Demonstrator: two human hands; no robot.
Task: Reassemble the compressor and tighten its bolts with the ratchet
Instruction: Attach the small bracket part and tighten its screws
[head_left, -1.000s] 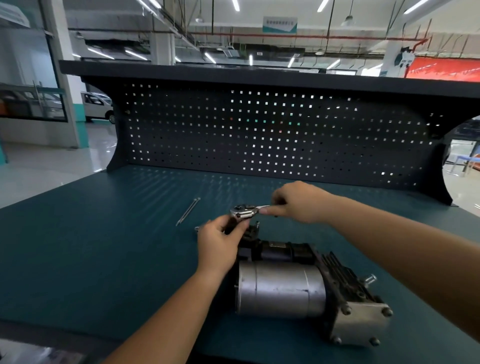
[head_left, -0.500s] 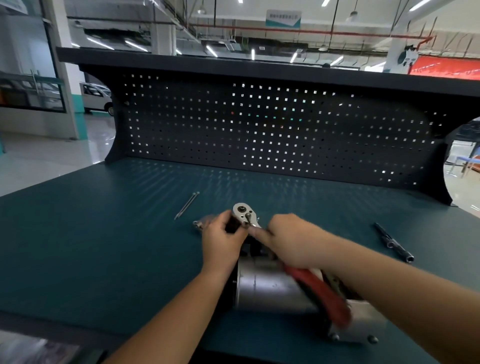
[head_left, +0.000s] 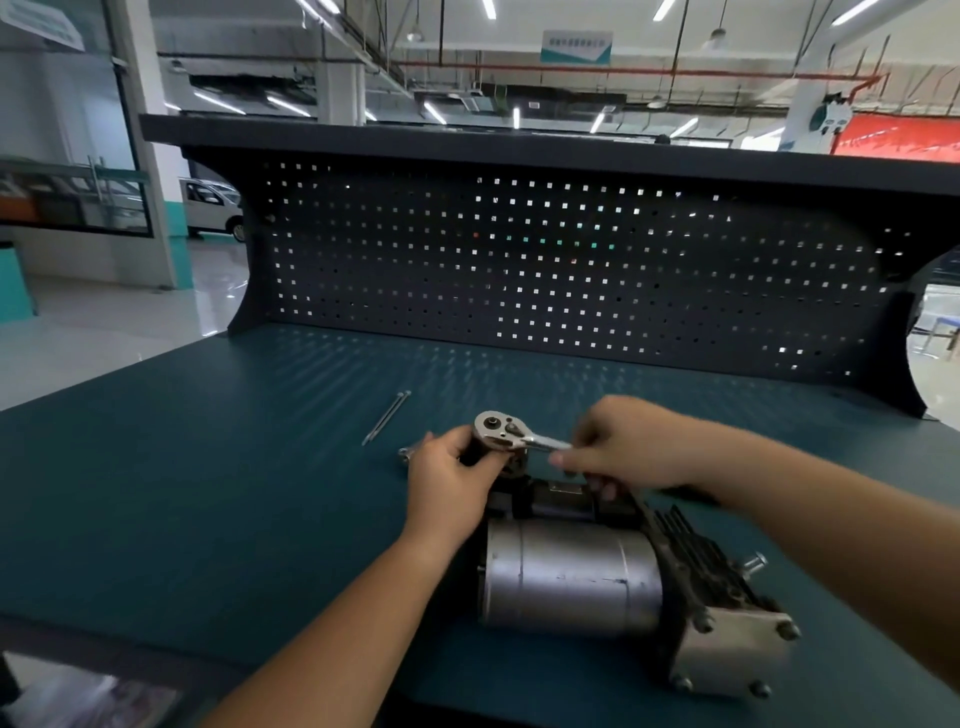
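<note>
Right grip (head_left: 618, 449), blurred, on ratchet (head_left: 501, 428) handle; left grip (head_left: 452, 480) beneath head, bolt hidden

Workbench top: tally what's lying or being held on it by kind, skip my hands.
Compressor: 1
Ratchet: 1
Long thin bolts: 2
Small silver part left of the ratchet: 1
Total in plain view: 5
</note>
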